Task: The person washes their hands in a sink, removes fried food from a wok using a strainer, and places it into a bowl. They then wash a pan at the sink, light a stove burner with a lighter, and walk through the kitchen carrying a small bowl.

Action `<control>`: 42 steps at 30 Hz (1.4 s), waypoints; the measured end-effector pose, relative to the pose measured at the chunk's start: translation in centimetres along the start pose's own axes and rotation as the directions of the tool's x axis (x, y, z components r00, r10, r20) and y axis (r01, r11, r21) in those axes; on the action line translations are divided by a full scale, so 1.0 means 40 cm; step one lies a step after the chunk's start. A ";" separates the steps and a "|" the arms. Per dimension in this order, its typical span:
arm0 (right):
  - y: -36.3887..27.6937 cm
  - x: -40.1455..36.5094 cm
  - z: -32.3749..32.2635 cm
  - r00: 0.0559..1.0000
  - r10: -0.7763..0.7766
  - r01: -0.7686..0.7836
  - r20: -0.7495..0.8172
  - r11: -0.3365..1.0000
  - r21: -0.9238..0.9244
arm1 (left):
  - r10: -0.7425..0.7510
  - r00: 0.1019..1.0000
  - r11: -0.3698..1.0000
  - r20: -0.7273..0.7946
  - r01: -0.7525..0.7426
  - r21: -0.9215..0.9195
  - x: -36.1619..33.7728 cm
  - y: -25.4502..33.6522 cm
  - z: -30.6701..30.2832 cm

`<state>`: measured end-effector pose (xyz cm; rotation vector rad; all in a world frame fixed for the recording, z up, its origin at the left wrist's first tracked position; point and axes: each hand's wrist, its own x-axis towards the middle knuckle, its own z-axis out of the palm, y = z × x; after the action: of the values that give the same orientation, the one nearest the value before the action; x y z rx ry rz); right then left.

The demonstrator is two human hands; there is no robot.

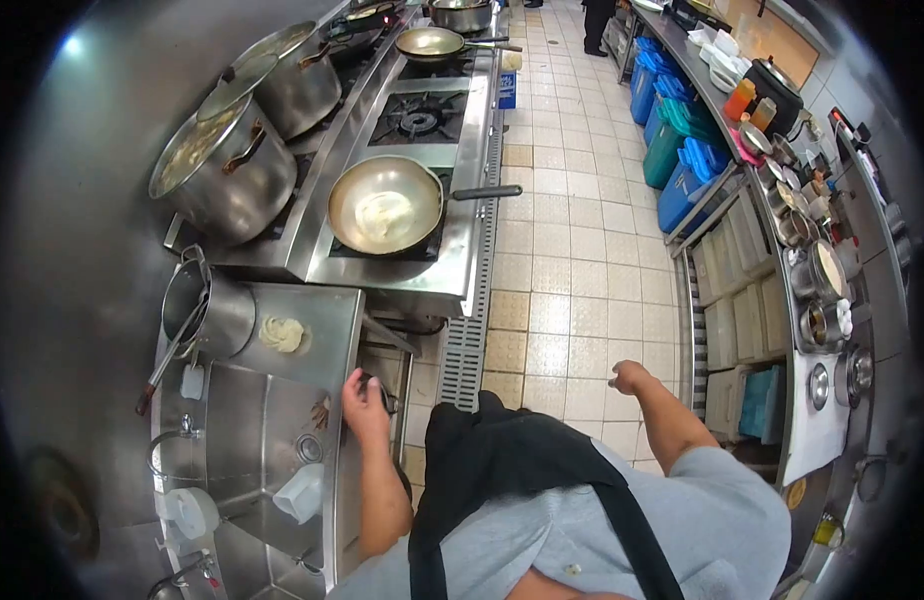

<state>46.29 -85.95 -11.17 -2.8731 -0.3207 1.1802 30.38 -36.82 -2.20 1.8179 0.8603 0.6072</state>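
My left hand (364,400) hangs beside the edge of the steel sink counter, its fingers apart and nothing visible in them. Above the tiled floor on the right, my right hand (629,377) has its fingers curled inward; whether it holds anything is hidden. A pale coiled mass (282,334) lies on the steel counter (327,310), beyond my left hand. Farther ahead, a frying pan (386,205) rests on the near burner with some pale food in it, its dark handle pointing right. A steel pot (227,312) with a long-handled tool stands left of the coiled mass.
Two large stockpots (227,185) stand at the back left of the stove. Below the counter lies a sink (282,420) with a white container (300,492). Lidded bins (688,185) and a shelf (800,300) of bowls line the right side. A person's legs (598,25) show far ahead.
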 end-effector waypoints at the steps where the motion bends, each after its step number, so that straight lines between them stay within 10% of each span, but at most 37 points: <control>1: 0.018 -0.007 -0.030 0.993 0.065 -0.052 -0.095 0.990 0.132 | 0.044 0.998 0.999 0.054 -0.044 -0.005 0.008 0.023 0.052; 6: 0.062 0.129 -0.063 0.954 0.212 -0.042 -0.210 0.792 0.609 | 0.146 0.918 0.979 0.370 -0.081 -0.185 0.071 0.132 0.297; 14: 0.276 0.223 0.108 0.923 0.217 -0.013 -0.318 0.843 0.538 | 0.229 0.723 0.957 0.652 -0.043 -0.288 0.199 0.301 0.709; 17: 0.429 0.197 0.215 0.922 0.378 -0.313 0.089 0.589 0.745 | 0.295 0.594 0.954 0.749 -0.139 -0.266 0.270 0.407 0.854; 19: 0.403 0.085 0.143 0.767 0.580 -0.401 0.275 0.098 0.911 | 0.311 0.478 0.942 0.822 -0.269 -0.200 0.306 0.492 0.945; 23: 0.429 0.012 0.208 0.729 0.603 -0.236 0.325 -0.225 0.945 | 0.202 0.339 0.949 0.919 -0.299 -0.098 0.375 0.535 1.182; 33: 0.644 0.217 0.098 0.803 0.578 -0.482 0.143 0.489 0.727 | -0.133 0.337 0.744 0.932 -0.588 0.319 0.471 0.161 1.533; 34: 0.712 0.265 0.041 0.812 0.574 -0.471 0.109 0.534 0.702 | -0.126 0.025 0.310 0.992 -0.948 0.063 0.502 0.110 1.509; 35: 0.765 0.308 -0.015 0.818 0.571 -0.461 0.073 0.574 0.676 | -0.388 0.275 0.471 0.880 -0.761 0.445 0.531 0.060 1.524; 37: 0.894 0.401 -0.138 0.818 0.575 -0.445 -0.009 0.644 0.622 | -0.374 0.116 0.207 0.920 -0.957 0.204 0.525 0.090 1.462; 40: 1.110 0.628 -0.350 0.827 0.559 -0.425 0.059 0.554 0.716 | -0.629 0.255 0.438 0.735 -0.664 0.606 0.489 0.157 1.420; 42: 1.227 0.800 -0.454 0.774 0.603 -0.218 -0.196 0.544 0.810 | -0.584 0.282 0.505 0.761 -0.608 0.612 0.474 0.140 1.396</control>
<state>90.08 -126.62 -25.06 -2.3363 0.7721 0.3941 84.50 -55.14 -17.79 2.5069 0.1221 -1.3346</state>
